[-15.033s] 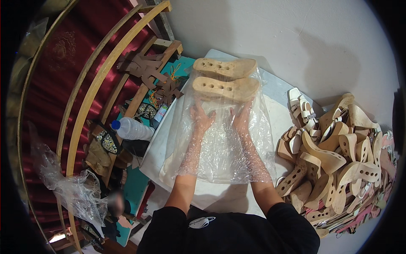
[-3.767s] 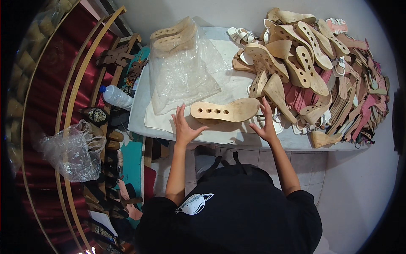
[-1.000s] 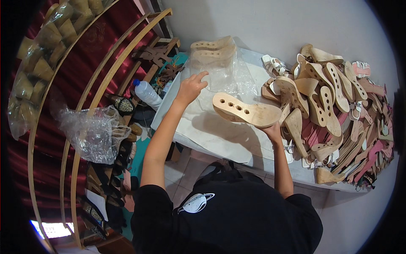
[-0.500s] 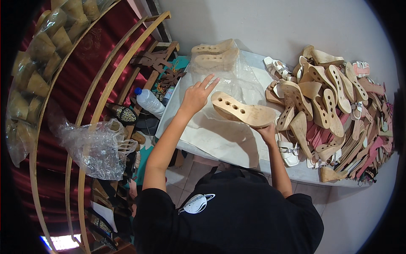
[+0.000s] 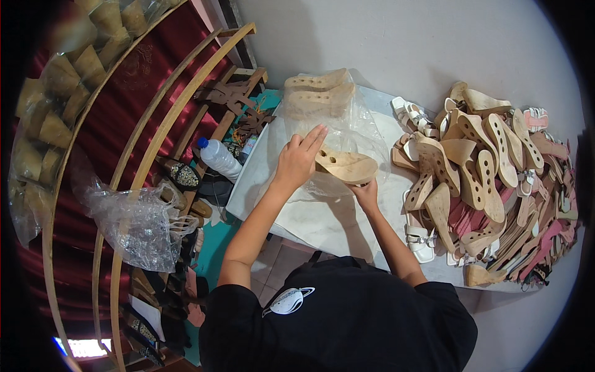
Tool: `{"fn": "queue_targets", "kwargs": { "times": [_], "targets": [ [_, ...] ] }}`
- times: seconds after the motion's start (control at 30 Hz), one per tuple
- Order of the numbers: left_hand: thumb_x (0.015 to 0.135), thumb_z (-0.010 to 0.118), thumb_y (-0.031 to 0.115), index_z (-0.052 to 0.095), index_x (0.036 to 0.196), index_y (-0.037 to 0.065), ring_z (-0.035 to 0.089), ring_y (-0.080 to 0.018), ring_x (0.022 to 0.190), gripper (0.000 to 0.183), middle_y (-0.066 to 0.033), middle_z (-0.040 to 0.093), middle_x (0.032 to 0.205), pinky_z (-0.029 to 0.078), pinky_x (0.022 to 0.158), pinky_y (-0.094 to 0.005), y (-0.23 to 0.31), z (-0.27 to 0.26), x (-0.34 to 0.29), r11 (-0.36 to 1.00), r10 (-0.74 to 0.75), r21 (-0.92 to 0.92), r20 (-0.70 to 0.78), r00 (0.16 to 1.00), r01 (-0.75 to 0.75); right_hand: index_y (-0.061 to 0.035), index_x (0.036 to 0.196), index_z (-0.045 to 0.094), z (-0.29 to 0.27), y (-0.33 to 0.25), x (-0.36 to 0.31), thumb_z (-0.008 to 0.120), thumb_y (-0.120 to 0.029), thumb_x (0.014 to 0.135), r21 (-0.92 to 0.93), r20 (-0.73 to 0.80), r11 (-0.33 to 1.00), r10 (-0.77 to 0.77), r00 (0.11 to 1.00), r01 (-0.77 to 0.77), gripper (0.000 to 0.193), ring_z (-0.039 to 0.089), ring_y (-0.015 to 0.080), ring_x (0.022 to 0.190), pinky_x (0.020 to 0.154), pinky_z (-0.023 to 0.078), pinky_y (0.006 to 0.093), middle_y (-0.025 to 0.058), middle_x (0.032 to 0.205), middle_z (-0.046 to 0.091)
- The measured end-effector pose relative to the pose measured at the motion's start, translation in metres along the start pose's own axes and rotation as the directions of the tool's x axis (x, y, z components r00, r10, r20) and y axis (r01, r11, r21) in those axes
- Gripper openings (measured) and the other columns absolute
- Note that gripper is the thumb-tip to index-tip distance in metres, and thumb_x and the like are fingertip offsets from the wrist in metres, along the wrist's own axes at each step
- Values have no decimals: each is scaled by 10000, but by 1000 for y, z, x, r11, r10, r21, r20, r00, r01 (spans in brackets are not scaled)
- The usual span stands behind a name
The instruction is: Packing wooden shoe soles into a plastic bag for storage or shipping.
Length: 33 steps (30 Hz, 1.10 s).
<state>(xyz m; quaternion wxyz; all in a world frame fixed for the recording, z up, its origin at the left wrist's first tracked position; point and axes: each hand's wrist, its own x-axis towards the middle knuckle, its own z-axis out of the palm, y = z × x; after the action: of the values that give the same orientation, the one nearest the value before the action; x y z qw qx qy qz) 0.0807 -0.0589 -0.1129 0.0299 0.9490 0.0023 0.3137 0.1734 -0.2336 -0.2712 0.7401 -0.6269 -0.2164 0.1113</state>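
Note:
A pale wooden wedge shoe sole (image 5: pixel 350 166) with a row of holes at its toe end is held over the near part of the table. My right hand (image 5: pixel 367 195) is closed on its heel end from below. At the toe end is my left hand (image 5: pixel 297 160), its fingers stretched out and close together; it covers part of the holes. Whether its palm presses on the wood I cannot tell. Just beyond my hands, a clear plastic bag (image 5: pixel 344 133) lies on the table with two wooden soles (image 5: pixel 319 102) inside its far end.
On the right of the white table (image 5: pixel 297 226) is a heap of wooden soles (image 5: pixel 474 155), white sandals (image 5: pixel 421 242) and pink straps. A water bottle (image 5: pixel 219 159) stands left of the table. Wooden rails (image 5: pixel 164 130) with a crumpled plastic bag (image 5: pixel 139 220) curve along the left.
My right hand has brought the sole leftward and nearer to my left hand. My left hand's fingers have come together from a spread, and the hand now overlaps the toe end.

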Motion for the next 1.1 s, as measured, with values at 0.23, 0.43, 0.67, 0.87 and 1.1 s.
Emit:
{"fn": "queue_targets", "kwargs": {
  "times": [0.23,0.43,0.67,0.87,1.1],
  "targets": [
    [679,536,14,479,1243,125,424,-192,765,578,59,430,1292,408,733,-285,3,2,2,1000,-18,25,-18,1000,19,23,1174,392,10,24,35,723,28,631,37,34,999,-2,999,0,636,508,204,1062,930,388,321,128,1149,512],
    [654,530,-42,481,1243,124,424,-215,766,614,53,451,1275,404,755,-282,7,4,4,997,-63,-41,0,998,63,-8,1158,424,20,37,76,720,35,628,204,46,979,7,999,-16,609,512,190,1047,903,406,292,99,1126,532],
    [644,520,-65,484,1241,113,415,-219,752,624,47,463,1267,401,743,-275,6,-5,3,997,-79,-25,-19,997,79,-8,1168,419,24,29,116,707,33,645,41,209,993,103,973,-114,599,514,180,1033,875,429,293,96,1120,536],
    [670,547,-16,500,1225,112,424,-222,808,571,15,446,1284,386,768,-297,19,-3,1,993,-116,1,30,993,116,-15,1220,384,5,49,151,708,24,640,8,215,990,134,967,-139,666,496,188,1057,896,421,314,89,1166,506],
    [724,561,55,543,1157,112,431,-254,978,437,-120,450,1201,337,867,-360,84,59,-76,955,-176,-282,-299,938,89,-29,1262,350,8,44,170,721,-17,639,159,206,985,33,978,-67,725,455,191,1114,942,374,316,80,1209,470]
  ]
}}
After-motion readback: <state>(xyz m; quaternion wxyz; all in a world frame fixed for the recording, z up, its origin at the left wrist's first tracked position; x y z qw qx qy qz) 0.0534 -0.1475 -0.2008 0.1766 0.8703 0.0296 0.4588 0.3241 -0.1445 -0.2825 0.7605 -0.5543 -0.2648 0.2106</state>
